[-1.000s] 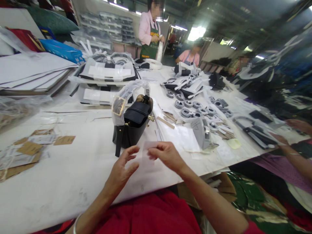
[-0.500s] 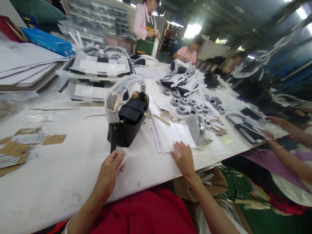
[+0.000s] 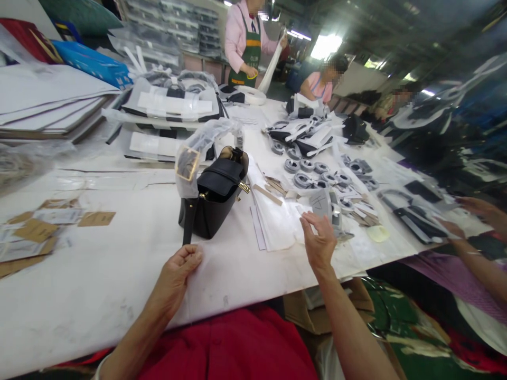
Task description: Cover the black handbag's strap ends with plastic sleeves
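Head | black handbag [image 3: 216, 198] upright, gold clasp | left hand [image 3: 178, 269] fingers curled, grip unclear | right hand [image 3: 319, 243] fingers spread

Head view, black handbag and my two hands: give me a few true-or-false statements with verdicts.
1. The black handbag stands upright on the white table. True.
2. The left hand is lifting the handbag by its strap. False: the hand lies curled on the table just in front of the bag, below the strap's end.
3. The right hand is clenched in a fist. False: its fingers are spread open, at the edge of the white sheets.
4. Clear plastic wrapping sits over the top of the handbag. True.
5. The grey rings lie to the left of the handbag. False: they lie to its right, farther back on the table.
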Tool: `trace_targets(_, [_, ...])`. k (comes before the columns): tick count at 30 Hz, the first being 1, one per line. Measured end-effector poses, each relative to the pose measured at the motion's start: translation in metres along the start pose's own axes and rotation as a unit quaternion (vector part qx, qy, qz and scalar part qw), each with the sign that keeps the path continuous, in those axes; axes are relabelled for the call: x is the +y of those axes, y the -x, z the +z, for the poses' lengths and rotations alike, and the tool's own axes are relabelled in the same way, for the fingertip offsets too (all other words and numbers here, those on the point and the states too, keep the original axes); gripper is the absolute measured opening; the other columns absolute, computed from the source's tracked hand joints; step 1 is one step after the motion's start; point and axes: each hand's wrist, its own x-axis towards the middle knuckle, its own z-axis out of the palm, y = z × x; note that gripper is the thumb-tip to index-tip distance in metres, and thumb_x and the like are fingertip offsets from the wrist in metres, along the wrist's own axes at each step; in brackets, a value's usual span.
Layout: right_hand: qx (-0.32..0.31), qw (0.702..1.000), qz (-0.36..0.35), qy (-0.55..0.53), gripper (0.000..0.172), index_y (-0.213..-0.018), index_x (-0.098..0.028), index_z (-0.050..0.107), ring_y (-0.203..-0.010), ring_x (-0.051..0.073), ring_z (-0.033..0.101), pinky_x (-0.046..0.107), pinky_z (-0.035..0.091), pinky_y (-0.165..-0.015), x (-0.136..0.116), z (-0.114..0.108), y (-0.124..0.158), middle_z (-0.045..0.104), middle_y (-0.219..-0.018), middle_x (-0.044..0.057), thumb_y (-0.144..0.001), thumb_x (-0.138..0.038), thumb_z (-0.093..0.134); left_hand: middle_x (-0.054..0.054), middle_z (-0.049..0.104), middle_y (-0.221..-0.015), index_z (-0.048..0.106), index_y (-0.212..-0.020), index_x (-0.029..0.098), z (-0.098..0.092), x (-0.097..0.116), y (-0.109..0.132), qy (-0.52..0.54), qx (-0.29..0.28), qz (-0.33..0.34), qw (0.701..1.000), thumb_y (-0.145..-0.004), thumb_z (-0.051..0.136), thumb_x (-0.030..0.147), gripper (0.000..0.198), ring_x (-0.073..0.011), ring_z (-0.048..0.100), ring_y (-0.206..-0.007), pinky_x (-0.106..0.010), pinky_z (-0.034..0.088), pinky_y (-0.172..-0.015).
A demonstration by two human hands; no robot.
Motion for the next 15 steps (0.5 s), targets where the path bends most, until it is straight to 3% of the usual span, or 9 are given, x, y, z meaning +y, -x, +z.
trace_targets(4, [-0.073,0.992,-0.071,0.072,0.036,-0.096,-0.016,0.072,-0.105,0.028,0.067,0.057,0.033,-0.109,0.023,0.028,-0.010,0.075,-0.102,0.013,-0.098,-0.044,0.049,0.007,0.048,-0.058,0.054,-0.068,0.016,-0.003,-0.002,0.004,-0.023,-0.002,0.018,1.000,-0.058,0.085,0.048,0.046,-0.0069,0.040,-0.052,-0.018,0.033,-0.049])
trace_targets(7, [-0.081,0.991,-0.083,0.071,0.050,-0.113,-0.010,0.069,-0.115,0.035,0.062,0.061,0.035,-0.106,0.015,0.040,-0.011,0.069,-0.117,0.021,-0.096,-0.052,0.047,0.006,0.046,-0.057,0.054,-0.065,0.016,-0.011,-0.001,0.009,-0.038,0.002,0.045,0.998,-0.063,0.082,0.049,0.044,-0.0072,0.038,-0.053,-0.018,0.030,-0.050])
trace_targets(10, [-0.067,0.997,-0.037,-0.027,0.042,-0.107,-0.015,0.072,-0.109,0.031,0.065,0.049,0.045,-0.101,-0.027,0.030,-0.011,0.072,-0.111,0.016,-0.092,-0.051,0.056,0.005,0.048,-0.059,0.056,-0.066,0.015,-0.026,0.002,0.013,-0.046,0.029,0.067,0.996,-0.067,0.080,0.049,0.041,-0.0078,0.040,-0.054,-0.019,0.032,-0.052])
trace_targets(12, [-0.159,0.979,0.030,-0.125,0.034,-0.097,-0.020,0.075,-0.095,0.027,0.069,0.042,0.052,-0.090,-0.067,0.021,-0.005,0.075,-0.098,0.009,-0.089,-0.050,0.061,0.004,0.050,-0.059,0.057,-0.065,0.016,-0.035,0.005,0.016,-0.043,0.055,0.077,0.995,-0.069,0.079,0.049,0.040,-0.0086,0.042,-0.054,-0.020,0.034,-0.051])
trace_targets(13, [-0.230,0.955,0.070,-0.174,0.032,-0.095,-0.022,0.075,-0.089,0.025,0.070,0.039,0.054,-0.085,-0.088,0.020,-0.001,0.075,-0.094,0.007,-0.087,-0.050,0.063,0.004,0.051,-0.059,0.057,-0.064,0.016,-0.040,0.007,0.017,-0.040,0.068,0.082,0.993,-0.069,0.078,0.049,0.039,-0.0088,0.043,-0.053,-0.020,0.034,-0.051])
trace_targets(15, [-0.374,0.874,0.153,-0.269,0.031,-0.094,-0.022,0.075,-0.079,0.023,0.070,0.035,0.056,-0.074,-0.127,0.028,0.011,0.075,-0.090,0.006,-0.084,-0.050,0.066,0.003,0.053,-0.058,0.057,-0.063,0.016,-0.047,0.012,0.019,-0.036,0.093,0.090,0.991,-0.071,0.076,0.048,0.038,-0.0086,0.042,-0.050,-0.021,0.033,-0.049])
